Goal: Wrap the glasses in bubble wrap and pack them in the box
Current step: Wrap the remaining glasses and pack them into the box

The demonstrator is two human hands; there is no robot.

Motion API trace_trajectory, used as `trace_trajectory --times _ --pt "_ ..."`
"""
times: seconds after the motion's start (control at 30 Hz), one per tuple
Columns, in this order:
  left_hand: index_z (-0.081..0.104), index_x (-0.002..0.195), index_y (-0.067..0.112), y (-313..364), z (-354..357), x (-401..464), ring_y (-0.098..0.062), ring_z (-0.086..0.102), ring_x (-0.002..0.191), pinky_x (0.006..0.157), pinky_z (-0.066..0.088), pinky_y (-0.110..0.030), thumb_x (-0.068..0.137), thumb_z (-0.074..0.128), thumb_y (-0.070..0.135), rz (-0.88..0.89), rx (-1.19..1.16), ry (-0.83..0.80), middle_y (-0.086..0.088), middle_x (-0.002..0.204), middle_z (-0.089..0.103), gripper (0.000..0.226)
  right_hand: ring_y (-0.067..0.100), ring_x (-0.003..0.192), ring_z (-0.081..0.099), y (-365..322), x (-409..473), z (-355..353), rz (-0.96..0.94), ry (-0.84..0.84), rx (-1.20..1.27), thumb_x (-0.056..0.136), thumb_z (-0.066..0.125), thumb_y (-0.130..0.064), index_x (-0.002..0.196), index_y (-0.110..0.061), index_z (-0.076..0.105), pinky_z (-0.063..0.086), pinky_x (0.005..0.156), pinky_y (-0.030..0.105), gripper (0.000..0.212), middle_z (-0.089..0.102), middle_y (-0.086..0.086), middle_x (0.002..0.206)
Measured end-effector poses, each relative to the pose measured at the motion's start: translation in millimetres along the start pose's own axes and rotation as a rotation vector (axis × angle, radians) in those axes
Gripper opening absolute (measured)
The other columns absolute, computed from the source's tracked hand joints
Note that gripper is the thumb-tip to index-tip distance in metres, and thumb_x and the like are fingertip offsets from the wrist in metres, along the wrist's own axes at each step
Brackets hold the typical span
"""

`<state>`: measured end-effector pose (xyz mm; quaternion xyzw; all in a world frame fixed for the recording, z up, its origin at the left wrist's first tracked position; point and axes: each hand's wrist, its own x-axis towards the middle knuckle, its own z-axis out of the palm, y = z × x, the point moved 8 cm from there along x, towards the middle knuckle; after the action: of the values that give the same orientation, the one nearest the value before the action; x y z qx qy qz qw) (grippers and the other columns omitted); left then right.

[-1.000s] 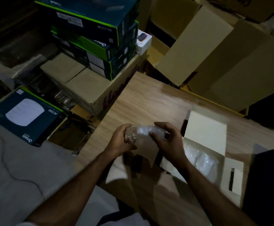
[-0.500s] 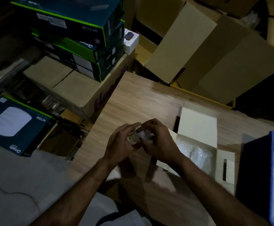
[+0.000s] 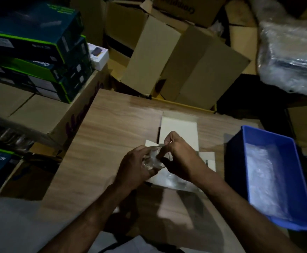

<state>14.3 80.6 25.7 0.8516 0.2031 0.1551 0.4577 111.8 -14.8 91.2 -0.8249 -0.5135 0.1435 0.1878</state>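
A: Both hands meet above the open box [image 3: 179,132] on the table [image 3: 112,128]; the left hand [image 3: 138,165] cups a glass [image 3: 151,160], the right hand [image 3: 178,157] pinches wrap at its rim

B: Progress?

A: Apparently mid-wrap; the box seems to hold wrapped pieces, and more wrap lies in the blue bin [image 3: 255,143]
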Motion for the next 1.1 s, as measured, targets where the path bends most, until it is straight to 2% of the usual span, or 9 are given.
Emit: trace_trajectory --times 0.13,0.27,0.33,0.47,0.57,0.67,0.87,0.97,1.1 --pt "0.071 0.120 0.026 14.8 28.6 11.4 -0.008 0.066 0.101 0.079 0.060 -0.038 0.065 0.089 0.040 0.054 -0.057 -0.023 0.011 0.112 0.063 0.058 0.004 0.093 0.057 42.0 -32.7 -20.0 0.099 0.050 0.268 0.087 0.077 -0.021 0.096 -0.026 0.078 0.047 0.072 0.017 0.010 0.063 -0.014 0.095" --pt "0.072 0.119 0.024 25.2 59.9 23.3 -0.010 0.061 0.101 0.079 0.060 -0.035 0.065 0.092 0.030 0.125 -0.029 -0.118 0.009 0.109 0.050 0.058 0.023 0.067 0.075 90.4 -64.2 -7.3 0.476 0.151 0.752 0.078 0.088 -0.014 0.103 -0.011 0.058 0.060 0.058 0.034 0.039 0.076 0.007 0.082" --pt "0.071 0.121 0.029 22.9 73.6 28.3 -0.009 0.058 0.097 0.073 0.060 -0.030 0.064 0.094 0.028 0.132 0.021 -0.164 0.012 0.105 0.047 0.061 0.027 0.066 0.076 102.6 -69.7 7.2 0.532 0.120 0.803 0.081 0.085 -0.010 0.100 -0.005 0.061 0.064 0.063 0.045 0.031 0.075 0.012 0.079" --pt "0.069 0.126 0.027 3.4 90.8 34.6 -0.006 0.058 0.101 0.078 0.060 -0.021 0.062 0.096 0.022 0.052 0.002 -0.309 0.010 0.110 0.046 0.069 0.021 0.064 0.075 122.8 -74.9 36.7 0.576 0.193 0.718 0.084 0.081 -0.013 0.077 -0.015 0.064 0.063 0.065 0.050 0.019 0.073 0.008 0.075" --pt "0.064 0.129 0.025 -12.3 97.0 31.4 -0.009 0.060 0.118 0.092 0.058 -0.027 0.060 0.098 0.021 -0.102 -0.143 -0.444 0.005 0.130 0.050 0.077 0.012 0.063 0.073 121.5 -73.4 48.8 0.514 0.273 0.617 0.086 0.080 -0.016 0.078 -0.020 0.062 0.062 0.060 0.037 0.021 0.072 0.000 0.080" --pt "0.066 0.129 0.020 -25.0 97.4 31.6 -0.005 0.062 0.117 0.095 0.055 -0.023 0.064 0.096 0.031 -0.180 -0.084 -0.397 0.005 0.131 0.060 0.072 0.007 0.070 0.072 117.4 -72.4 66.6 0.471 0.286 0.614 0.088 0.078 -0.018 0.084 -0.026 0.062 0.059 0.057 0.023 0.019 0.069 -0.007 0.087" --pt "0.069 0.100 0.017 -20.3 107.0 32.9 -0.014 0.062 0.091 0.077 0.056 -0.034 0.070 0.091 0.027 0.110 0.300 -0.341 0.002 0.102 0.062 0.039 0.004 0.076 0.068 125.6 -75.9 103.5 0.502 0.235 0.527 0.089 0.077 -0.019 0.094 -0.021 0.066 0.062 0.065 0.032 0.013 0.065 -0.008 0.091" --pt "0.065 0.097 0.018 -15.8 115.3 28.2 -0.018 0.062 0.092 0.076 0.054 -0.034 0.072 0.088 0.025 0.202 0.420 -0.347 0.001 0.106 0.062 0.035 0.004 0.083 0.069 133.6 -82.7 110.5 0.512 0.171 0.542 0.088 0.077 -0.014 0.100 -0.018 0.070 0.063 0.074 0.033 0.015 0.071 -0.004 0.098" --pt "0.059 0.103 0.018 -9.3 123.0 20.2 -0.022 0.061 0.093 0.078 0.051 -0.033 0.075 0.080 0.015 0.288 0.548 -0.371 -0.001 0.109 0.062 0.035 0.010 0.100 0.063 146.1 -91.4 80.5 0.467 0.302 0.305 0.088 0.072 -0.015 0.117 -0.018 0.067 0.060 0.086 0.032 0.030 0.065 -0.001 0.116"
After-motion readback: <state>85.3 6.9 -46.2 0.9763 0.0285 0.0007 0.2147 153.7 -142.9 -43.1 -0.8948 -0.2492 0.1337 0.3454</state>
